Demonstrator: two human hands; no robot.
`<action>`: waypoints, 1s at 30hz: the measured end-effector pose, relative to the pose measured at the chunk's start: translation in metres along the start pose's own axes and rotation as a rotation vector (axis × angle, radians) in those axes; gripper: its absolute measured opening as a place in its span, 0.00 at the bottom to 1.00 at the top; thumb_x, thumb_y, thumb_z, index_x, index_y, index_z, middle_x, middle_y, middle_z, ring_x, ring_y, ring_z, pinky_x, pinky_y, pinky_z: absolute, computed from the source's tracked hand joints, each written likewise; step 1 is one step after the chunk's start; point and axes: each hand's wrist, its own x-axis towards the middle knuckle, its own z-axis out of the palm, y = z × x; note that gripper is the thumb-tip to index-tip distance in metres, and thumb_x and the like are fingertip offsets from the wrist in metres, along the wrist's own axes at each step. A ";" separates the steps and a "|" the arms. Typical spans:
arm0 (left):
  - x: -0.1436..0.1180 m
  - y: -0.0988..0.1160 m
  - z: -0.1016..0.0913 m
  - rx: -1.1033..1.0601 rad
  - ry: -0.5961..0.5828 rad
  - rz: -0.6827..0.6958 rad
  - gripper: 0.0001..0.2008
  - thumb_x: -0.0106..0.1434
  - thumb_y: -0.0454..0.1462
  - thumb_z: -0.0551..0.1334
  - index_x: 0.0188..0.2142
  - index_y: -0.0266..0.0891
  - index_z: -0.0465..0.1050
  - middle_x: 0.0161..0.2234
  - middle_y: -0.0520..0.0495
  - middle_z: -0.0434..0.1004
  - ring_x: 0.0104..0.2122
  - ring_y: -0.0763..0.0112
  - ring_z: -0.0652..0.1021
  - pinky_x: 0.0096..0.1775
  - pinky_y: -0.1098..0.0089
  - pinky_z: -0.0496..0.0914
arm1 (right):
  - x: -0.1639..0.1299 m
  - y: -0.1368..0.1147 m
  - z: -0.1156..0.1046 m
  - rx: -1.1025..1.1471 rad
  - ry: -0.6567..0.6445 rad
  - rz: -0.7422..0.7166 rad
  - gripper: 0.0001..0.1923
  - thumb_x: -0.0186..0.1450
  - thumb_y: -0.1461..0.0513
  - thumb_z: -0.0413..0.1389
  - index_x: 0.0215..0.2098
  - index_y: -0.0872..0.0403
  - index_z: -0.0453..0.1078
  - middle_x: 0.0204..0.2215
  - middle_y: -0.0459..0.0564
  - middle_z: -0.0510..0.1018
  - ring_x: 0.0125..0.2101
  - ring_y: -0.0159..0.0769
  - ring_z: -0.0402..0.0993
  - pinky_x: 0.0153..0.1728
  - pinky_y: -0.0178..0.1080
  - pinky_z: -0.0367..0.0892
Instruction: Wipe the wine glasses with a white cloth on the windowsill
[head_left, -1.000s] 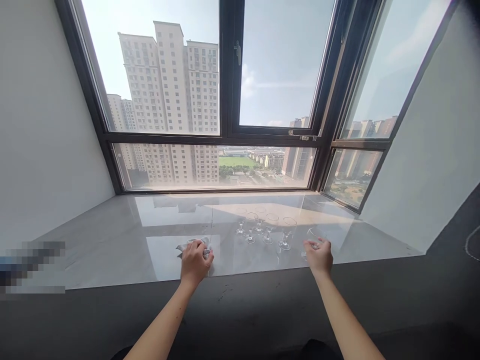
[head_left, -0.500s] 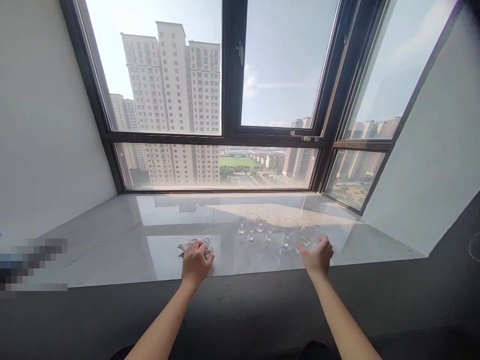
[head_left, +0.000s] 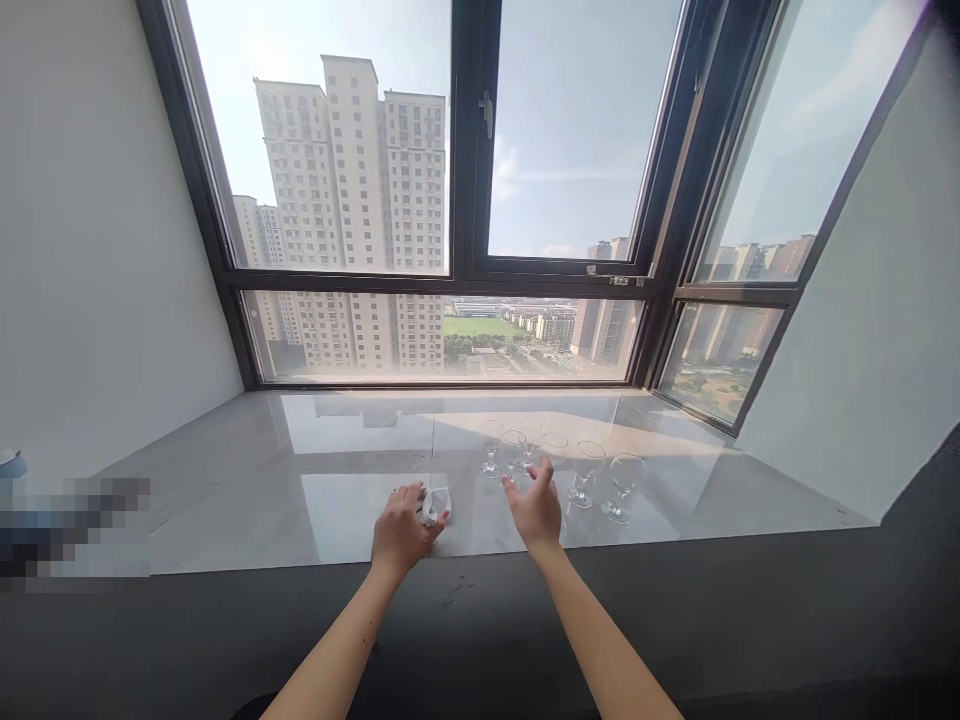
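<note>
My left hand is closed on a crumpled white cloth at the front of the sill. Right of it, my right hand has thumb and fingers apart, with no glass in its grasp. Its fingertips overlap the lower parts of the front stemmed glass and the glasses behind it; whether they touch I cannot tell. Several clear stemmed glasses stand upright in a cluster, among them a glass at the left, a glass right of my hand and a glass at the right end.
The glossy grey sill drops off at its front edge. Behind it rises a dark-framed window with a handle. Walls close off both sides. A blurred blue-white object shows at the far left.
My right hand has let go of the rightmost glass, which stands on the sill, and moved left to the front glasses. My left hand stays on the cloth. The view has shifted slightly.
</note>
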 end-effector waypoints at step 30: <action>-0.005 0.002 -0.013 -0.120 -0.063 0.179 0.15 0.65 0.47 0.52 0.37 0.41 0.71 0.36 0.46 0.72 0.39 0.65 0.71 0.41 0.67 0.65 | 0.010 -0.045 0.106 0.277 -0.281 0.010 0.30 0.54 0.66 0.56 0.54 0.53 0.55 0.31 0.44 0.75 0.31 0.36 0.73 0.36 0.35 0.65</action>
